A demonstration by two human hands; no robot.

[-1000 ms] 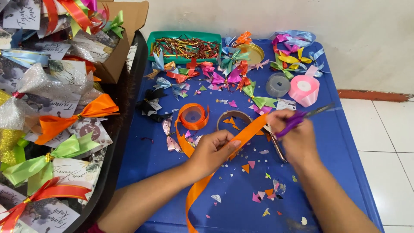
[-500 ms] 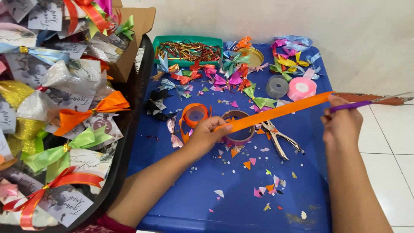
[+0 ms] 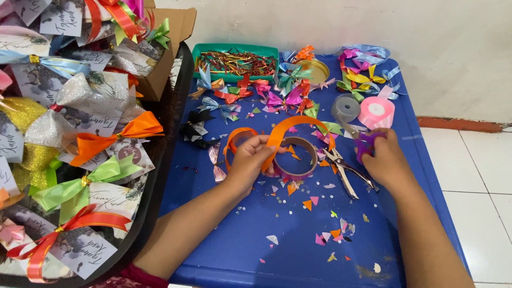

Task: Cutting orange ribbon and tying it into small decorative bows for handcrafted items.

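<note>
Orange ribbon [image 3: 292,128] no longer stretched straight but arched into a loop, right hand [image 3: 385,160] back over the bench [image 3: 298,261] with purple-handled scissors [image 3: 367,144], nearer left hand [image 3: 250,160]

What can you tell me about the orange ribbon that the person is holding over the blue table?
The orange ribbon is a flat, glossy strip, plastic or satin by its look. The left hand pinches it, and from there it arches up in a loop over a cardboard tape ring and comes down toward the metal pliers. A second, smaller orange loop curls left of the fingers. It stands above the blue table, among paper scraps. The right hand does not touch it.
</note>
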